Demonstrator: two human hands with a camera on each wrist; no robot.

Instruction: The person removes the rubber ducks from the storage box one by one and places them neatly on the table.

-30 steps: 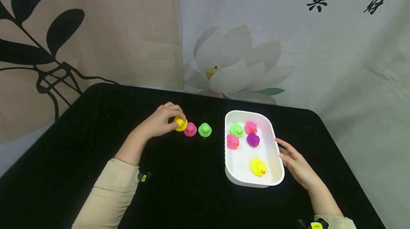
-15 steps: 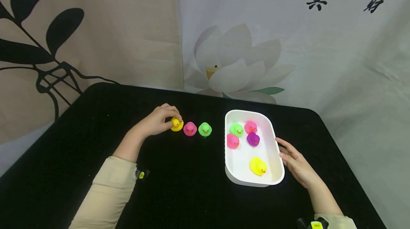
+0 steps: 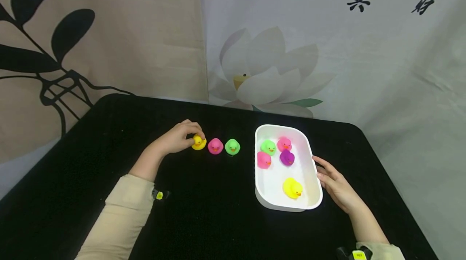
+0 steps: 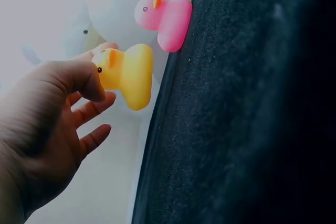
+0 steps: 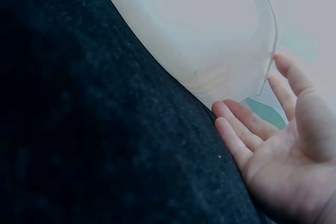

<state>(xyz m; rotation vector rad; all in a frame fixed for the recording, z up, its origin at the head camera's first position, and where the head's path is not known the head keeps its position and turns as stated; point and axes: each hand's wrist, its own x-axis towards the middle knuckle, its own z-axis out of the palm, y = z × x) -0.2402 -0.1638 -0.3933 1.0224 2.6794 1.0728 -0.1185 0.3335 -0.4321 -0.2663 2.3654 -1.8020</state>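
My left hand (image 3: pixel 177 136) pinches a yellow rubber duck (image 3: pixel 199 142) by its head, between thumb and fingers. In the left wrist view the held yellow duck (image 4: pixel 137 77) shows side-on, its base close over the black cloth. Just right of it in the head view, a pink duck (image 3: pixel 215 146) and a green duck (image 3: pixel 232 147) sit in a row. My right hand (image 3: pixel 336 185) rests its outstretched fingertips against the side of a white plastic bin (image 3: pixel 271 189). In the right wrist view its fingers (image 5: pixel 244 121) lie along the bin's outer wall (image 5: pixel 173 40).
Inside the bin are a green duck (image 3: pixel 268 147), two pink ducks (image 3: pixel 284 144), a purple duck (image 3: pixel 287 157) and a yellow duck (image 3: pixel 293 188). A black cloth (image 3: pixel 218 211) covers the table. Behind it hangs a printed curtain (image 3: pixel 327 49).
My left hand has moved a little to the left with the yellow duck, opening a gap between it and the pink duck. The right hand and the bin have stayed put.
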